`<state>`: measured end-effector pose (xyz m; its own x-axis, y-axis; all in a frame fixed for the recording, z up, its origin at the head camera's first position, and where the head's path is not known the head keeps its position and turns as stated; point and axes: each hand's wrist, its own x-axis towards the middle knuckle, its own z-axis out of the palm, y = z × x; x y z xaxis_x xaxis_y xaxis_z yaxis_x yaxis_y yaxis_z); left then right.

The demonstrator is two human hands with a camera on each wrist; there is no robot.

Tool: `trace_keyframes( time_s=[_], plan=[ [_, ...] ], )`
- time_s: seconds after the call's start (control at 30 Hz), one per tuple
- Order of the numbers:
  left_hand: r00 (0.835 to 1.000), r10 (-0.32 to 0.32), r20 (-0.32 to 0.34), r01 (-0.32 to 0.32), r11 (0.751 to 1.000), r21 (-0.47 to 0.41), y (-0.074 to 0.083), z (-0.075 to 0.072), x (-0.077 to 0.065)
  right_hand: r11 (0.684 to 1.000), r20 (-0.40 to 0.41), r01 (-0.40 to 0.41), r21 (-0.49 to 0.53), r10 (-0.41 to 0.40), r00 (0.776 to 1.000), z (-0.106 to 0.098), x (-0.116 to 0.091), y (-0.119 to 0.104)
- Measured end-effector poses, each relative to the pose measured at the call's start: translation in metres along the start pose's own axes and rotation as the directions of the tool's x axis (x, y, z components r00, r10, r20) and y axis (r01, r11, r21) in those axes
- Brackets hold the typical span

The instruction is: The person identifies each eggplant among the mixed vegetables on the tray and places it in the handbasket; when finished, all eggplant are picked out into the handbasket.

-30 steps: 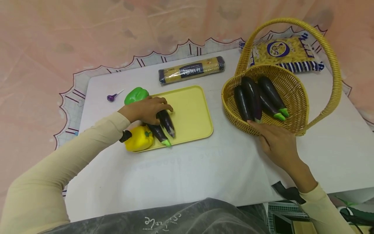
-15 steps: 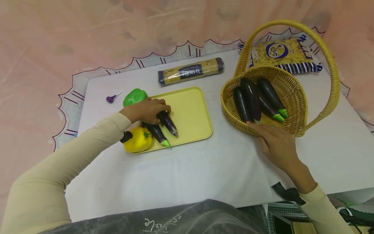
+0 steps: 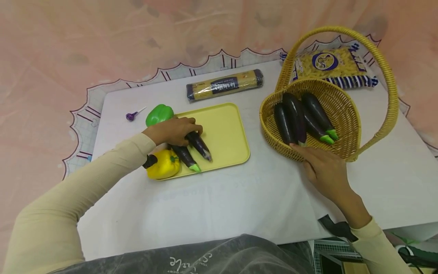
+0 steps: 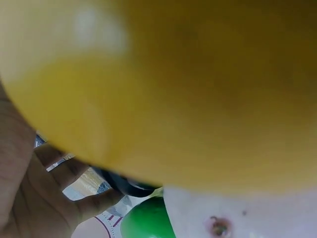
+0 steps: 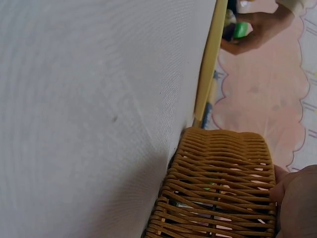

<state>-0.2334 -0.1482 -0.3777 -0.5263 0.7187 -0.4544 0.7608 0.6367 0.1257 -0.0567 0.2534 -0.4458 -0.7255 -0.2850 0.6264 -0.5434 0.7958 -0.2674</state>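
In the head view my left hand grips an eggplant over the yellow tray, fingers curled round its upper end. Beside it a second eggplant with a green stem end lies partly under the hand. A yellow bell pepper sits at the tray's near left corner, close under the wrist; it fills most of the left wrist view. Behind the hand is a green bell pepper. My right hand holds the near rim of a wicker basket, in which several eggplants lie.
A spaghetti pack lies behind the tray, and a bag of pasta behind the basket. The basket's tall handle arches up. A purple lollipop lies at the left. A pale rounded thing shows in the left wrist view.
The near end of the gripped eggplant has swung a little to the right, away from the second eggplant. My right hand stays on the basket rim.
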Motion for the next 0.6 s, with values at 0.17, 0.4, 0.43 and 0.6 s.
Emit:
trace_keyframes(
  time_s=[0.17, 0.4, 0.43, 0.6],
  plan=[
    [0.999, 0.028, -0.025, -0.028, 1.000, -0.008, -0.0017, 0.0018, -0.0003, 1.000, 0.019, -0.005, -0.012, 0.006, 1.000, -0.0010, -0.0001, 0.0002],
    [0.996, 0.055, -0.067, -0.055, 0.998, -0.002, -0.0011, 0.0006, -0.0013, 1.000, 0.013, -0.006, -0.010, 0.006, 1.000, -0.0008, 0.0003, -0.0004],
    [0.996, 0.055, -0.077, -0.055, 0.998, 0.000, -0.0008, -0.0004, -0.0013, 1.000, 0.020, -0.007, -0.014, 0.008, 1.000, -0.0010, 0.0001, -0.0002],
    [0.994, 0.044, -0.095, -0.044, 0.999, 0.004, 0.0007, -0.0059, -0.0007, 1.000, 0.021, -0.013, -0.020, 0.013, 1.000, -0.0009, -0.0002, -0.0005]
  ],
)
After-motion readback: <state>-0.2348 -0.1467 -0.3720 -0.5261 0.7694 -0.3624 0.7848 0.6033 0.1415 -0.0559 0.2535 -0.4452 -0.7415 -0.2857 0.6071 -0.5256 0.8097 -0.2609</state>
